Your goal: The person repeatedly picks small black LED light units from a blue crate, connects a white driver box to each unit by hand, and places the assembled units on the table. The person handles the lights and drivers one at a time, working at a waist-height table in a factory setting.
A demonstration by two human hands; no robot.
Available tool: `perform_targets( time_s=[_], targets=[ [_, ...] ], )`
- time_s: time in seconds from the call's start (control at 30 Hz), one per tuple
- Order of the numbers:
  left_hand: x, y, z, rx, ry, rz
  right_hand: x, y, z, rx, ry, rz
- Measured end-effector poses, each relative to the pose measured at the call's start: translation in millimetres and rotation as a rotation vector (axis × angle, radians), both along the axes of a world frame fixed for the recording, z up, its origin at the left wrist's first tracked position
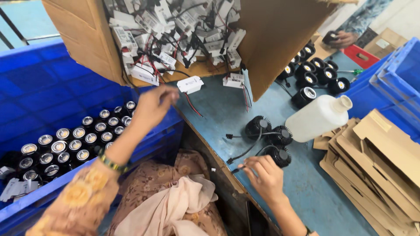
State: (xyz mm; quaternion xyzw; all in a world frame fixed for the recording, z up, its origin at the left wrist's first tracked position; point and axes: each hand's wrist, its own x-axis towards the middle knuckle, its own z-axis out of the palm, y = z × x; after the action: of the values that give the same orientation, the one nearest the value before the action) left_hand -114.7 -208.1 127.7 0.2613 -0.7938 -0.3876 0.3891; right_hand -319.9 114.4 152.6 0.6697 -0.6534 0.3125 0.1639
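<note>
The left hand reaches, fingers loosely curled and holding nothing, toward a white rectangular plastic driver box on the blue desk, its red-black wires trailing toward the person, while the right hand pinches a ribbed black round lamp's thin black cable.

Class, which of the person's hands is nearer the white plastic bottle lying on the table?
Right. The right hand is below-left of the white plastic bottle; the left hand is far left.

Your left hand is raised and stretched forward, fingers loosely curled with the fingertips pinched together. Your right hand sits lower, palm down, thumb and forefinger pinched at its front.
</note>
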Motion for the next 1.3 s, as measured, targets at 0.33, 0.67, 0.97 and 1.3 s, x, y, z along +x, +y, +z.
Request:
perform_targets(
  time_s=[0.33,0.67,0.97,1.3],
  targets=[
    [-103,-83,34,-0.975,-1.159,0.347,-18,8,-17,-0.252,-0.072,-0.031],
    [-99,-74,34,-1.048,-1.423,0.288,-13,11,-7,-0.309,0.020,-0.112],
    [-99,-79,50,-1.049,-0.653,0.322,-10,9,-8,-0.281,-0.006,-0.091],
    [-36,54,90,0.242,0.475,-0.308,-13,12,-28,-0.314,-0.156,-0.106]
  ],
)
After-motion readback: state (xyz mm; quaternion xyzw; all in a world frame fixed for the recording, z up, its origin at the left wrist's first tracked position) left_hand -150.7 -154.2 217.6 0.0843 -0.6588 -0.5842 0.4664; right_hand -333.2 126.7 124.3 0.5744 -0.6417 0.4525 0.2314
